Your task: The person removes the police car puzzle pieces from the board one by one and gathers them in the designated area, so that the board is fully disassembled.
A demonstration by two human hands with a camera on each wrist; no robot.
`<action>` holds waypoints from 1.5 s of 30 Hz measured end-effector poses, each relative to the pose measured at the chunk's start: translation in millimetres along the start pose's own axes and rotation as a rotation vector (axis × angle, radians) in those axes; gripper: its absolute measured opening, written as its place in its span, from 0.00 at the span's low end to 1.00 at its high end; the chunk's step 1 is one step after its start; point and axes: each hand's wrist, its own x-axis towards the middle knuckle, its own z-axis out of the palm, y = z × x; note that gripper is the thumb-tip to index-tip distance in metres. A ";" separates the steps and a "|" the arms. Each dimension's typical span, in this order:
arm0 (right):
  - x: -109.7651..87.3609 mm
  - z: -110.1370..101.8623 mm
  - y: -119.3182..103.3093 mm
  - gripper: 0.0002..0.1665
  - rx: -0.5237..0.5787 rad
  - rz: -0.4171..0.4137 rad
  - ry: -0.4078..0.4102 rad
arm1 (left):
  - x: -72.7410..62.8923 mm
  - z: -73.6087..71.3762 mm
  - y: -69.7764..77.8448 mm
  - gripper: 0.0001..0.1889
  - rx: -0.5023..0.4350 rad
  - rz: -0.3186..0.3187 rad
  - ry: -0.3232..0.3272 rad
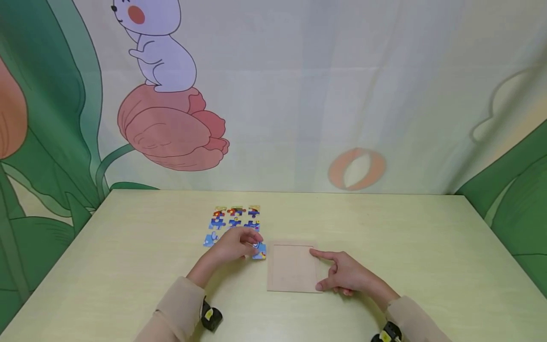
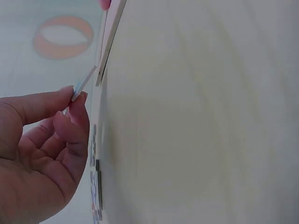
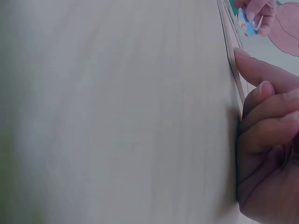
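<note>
My left hand (image 1: 237, 244) pinches a blue jigsaw puzzle piece (image 1: 259, 252) between thumb and fingers, just left of a square wooden puzzle tray (image 1: 295, 270). In the left wrist view the piece (image 2: 84, 85) is seen nearly edge-on, tilted and raised off the table. My right hand (image 1: 344, 273) rests at the tray's right side, index finger extended to the upper right corner and thumb at the lower right corner. Its other fingers are bent beneath the palm. Several loose puzzle pieces (image 1: 218, 222) lie in rows behind the left hand, which partly hides them.
The pale wooden table (image 1: 406, 237) reaches back to a wall hanging (image 1: 278, 95) printed with a white animal, a pink flower and green leaves. Black straps with cameras (image 1: 211, 317) are worn on both wrists, over beige sleeves (image 1: 181, 301).
</note>
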 end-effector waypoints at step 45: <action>0.3 0.2 0.9 0.48 0.006 0.005 0.009 | 12.7 -10.6 -3.4 0.19 0.360 0.076 0.081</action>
